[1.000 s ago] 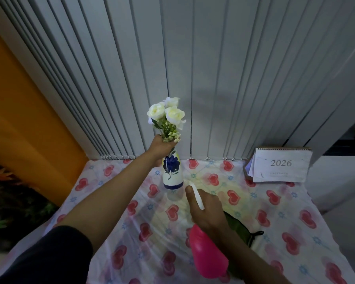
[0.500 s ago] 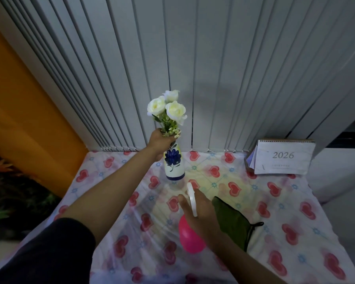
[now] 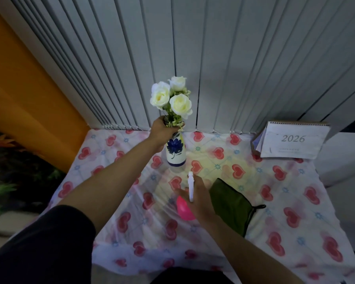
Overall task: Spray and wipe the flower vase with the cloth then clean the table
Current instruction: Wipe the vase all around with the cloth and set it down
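Note:
A white flower vase (image 3: 176,152) with a blue flower painted on it stands upright at the back of the table (image 3: 295,201), holding white roses (image 3: 172,97). My left hand (image 3: 162,132) grips the vase at its neck. My right hand (image 3: 199,199) holds a pink spray bottle (image 3: 183,209) with a white nozzle, low over the table a little in front of the vase, nozzle toward the vase. A dark green cloth (image 3: 232,206) lies flat on the table just right of my right hand.
The table wears a white cover with red hearts under clear plastic. A 2026 desk calendar (image 3: 291,142) stands at the back right. Grey vertical blinds (image 3: 213,58) hang behind. An orange wall (image 3: 25,99) and plants (image 3: 12,171) are on the left.
The vase went from lifted to standing on the table, still held at the neck. My right hand lowered the spray bottle toward the table beside the cloth.

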Tool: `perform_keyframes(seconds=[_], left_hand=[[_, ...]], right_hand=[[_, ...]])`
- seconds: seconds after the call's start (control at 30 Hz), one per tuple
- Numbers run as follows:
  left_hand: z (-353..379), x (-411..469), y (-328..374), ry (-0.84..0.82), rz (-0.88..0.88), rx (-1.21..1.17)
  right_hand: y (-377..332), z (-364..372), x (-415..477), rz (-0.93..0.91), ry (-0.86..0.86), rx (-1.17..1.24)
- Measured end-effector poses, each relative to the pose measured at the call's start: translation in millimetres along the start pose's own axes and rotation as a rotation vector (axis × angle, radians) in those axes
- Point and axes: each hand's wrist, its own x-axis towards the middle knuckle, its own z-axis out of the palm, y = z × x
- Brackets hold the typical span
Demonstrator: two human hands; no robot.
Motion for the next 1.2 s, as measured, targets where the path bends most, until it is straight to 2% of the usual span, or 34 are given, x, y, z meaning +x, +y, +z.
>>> perform_keyframes(seconds=[0.23,0.37,0.47,0.6,0.73,0.83,0.97,1.1,1.2], left_hand=[[5.1,-3.0,-3.1,-0.009,0.006,0.028],[10.2,0.7,-4.1,-0.017,0.008,0.029],[13.2,3.8,-4.8,-0.013,0.011,0.025],[21.5,4.3,-8.3,-0.011,0.009,0.027],[26.8,0.9,-10.4,-0.023,0.013,0.046],[30.3,-1.7,-8.6,-0.016,0.023,0.057],[36.1,-3.6,-7.6,-0.052,0.006,0.053],[40.8,-5.2,4.1,-0.136,0.020,0.096],[47.3,-7.7,13.0,-0.197,0.007,0.066]], right_hand=[[25.0,-19.9,-5.9,-0.152,-0.238,-0.003],[70.0,-40.6,-28.3,-0.255,-0.199,-0.338],[96.8,-42.7,-43.4,-0.104,-0.218,-0.574],[122.9,-38.9,-59.3,0.204,-0.432,-0.843],[124.4,-34.6,-65.9,0.304,-0.378,-0.937],[128.6,-39.1,-58.6,0.284,-0.281,-0.830],[118.0,-64.8,-34.6,0.316,-0.019,-0.448],[70.1,-102.8,1.8,0.317,0.281,-0.196],[23.0,-121.5,27.8,0.195,0.425,0.042]])
